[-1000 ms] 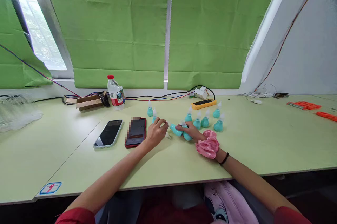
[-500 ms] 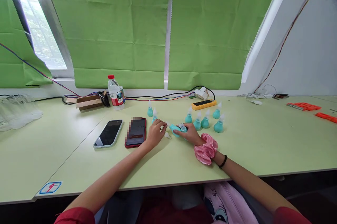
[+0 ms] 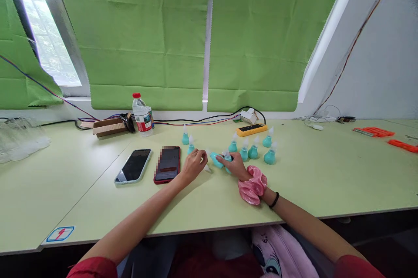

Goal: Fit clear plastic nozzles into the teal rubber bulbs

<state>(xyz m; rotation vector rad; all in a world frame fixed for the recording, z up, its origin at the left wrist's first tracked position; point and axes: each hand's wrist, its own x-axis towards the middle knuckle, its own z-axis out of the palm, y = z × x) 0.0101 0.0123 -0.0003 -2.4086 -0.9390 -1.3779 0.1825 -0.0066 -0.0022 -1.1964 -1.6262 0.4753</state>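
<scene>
Where the right hand (image 3: 235,167) is: as its thumb lies over a turquoise bulb (image 3: 215,159), it's got that one gripped near the center of the frame, tilted with its narrow end pointing left.
Second bulb (image 3: 227,157): upright-ish, right up against the same thumb; can't tell if it's actually gripped or just touching.
Left hand (image 3: 195,163): just left of center, thumb and forefinger pinched nearly together by the tilted bulb's end. Fingers are narrow, but honestly can't tell if there's something tiny between them.
Loose white tip (image 3: 207,168): lying on the table right below the left fingertips.
Wrist stuff: shiny pink scrunchie (image 3: 253,185) plus a dark bracelet (image 3: 274,200), both on the right arm.
Standing bulbs, left pair (image 3: 185,139): two turquoise ones with clear pointy tops, just above the left hand in the frame.
Standing bulbs, right bunch (image 3: 253,152): five of the same kind, upright, right of center.
Phones: red-cased one (image 3: 167,164) just beside the left hand, pale-cased one (image 3: 133,166) further left.
Yellow block (image 3: 251,130): black-topped, behind the right bunch.
Back edge: red-capped bottle (image 3: 143,119) and an open cardboard box (image 3: 109,128), left of center.
Far sides: clear cups (image 3: 22,140) at the left edge, orange tools (image 3: 375,132) at the right.
Backdrop: green blinds (image 3: 146,29) across the top.
</scene>
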